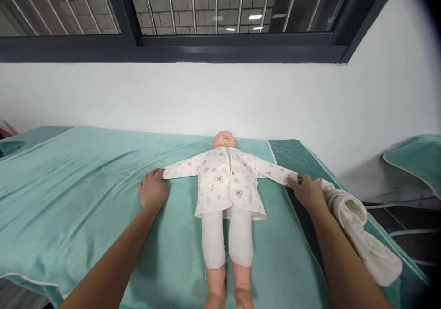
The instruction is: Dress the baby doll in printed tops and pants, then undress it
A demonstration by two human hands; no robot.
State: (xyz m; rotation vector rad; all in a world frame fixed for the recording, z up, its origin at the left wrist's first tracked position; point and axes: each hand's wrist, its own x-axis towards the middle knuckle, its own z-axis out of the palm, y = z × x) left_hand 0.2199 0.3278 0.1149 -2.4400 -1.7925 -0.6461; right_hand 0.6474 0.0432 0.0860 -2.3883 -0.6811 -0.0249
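Observation:
A baby doll [223, 140] lies on its back on a green sheet [103, 185], its head toward the wall. It wears a white printed jacket [213, 185], whose sleeves stretch out to both sides. White coverings wrap its upper legs [212, 240], and the lower legs are bare. My left hand [154, 188] is closed at the end of the left-side sleeve. My right hand [308, 190] pinches the cuff of the right-side sleeve. The doll's own hands do not show.
A rolled white cloth [361, 231] lies along the right side of the bed, beside my right forearm. Behind the bed stands a white wall [206, 97] with a dark-framed window [234, 49] above. A green cloth-covered edge [416, 157] is at the far right.

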